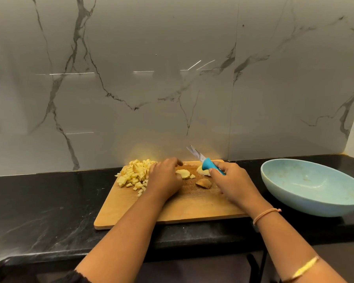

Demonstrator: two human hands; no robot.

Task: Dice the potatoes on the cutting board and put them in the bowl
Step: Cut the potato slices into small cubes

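Observation:
A wooden cutting board (182,209) lies on the black counter. A heap of diced potato (135,173) sits at its far left corner. My left hand (165,179) rests beside the heap with fingers loosely curled, its thumb next to a potato slice (183,173). A small cube (192,176) and a skin-on end piece (203,183) lie in the middle. My right hand (231,183) grips a knife by its blue handle (208,164), blade (195,153) pointing up and away, above another potato piece (202,170). The light blue bowl (307,198) stands to the right, holding no potato.
A marble-patterned wall rises directly behind the board. The black counter (49,211) stretches left of the board, and its front edge runs just below the board's near side. The bowl is near the counter's right end.

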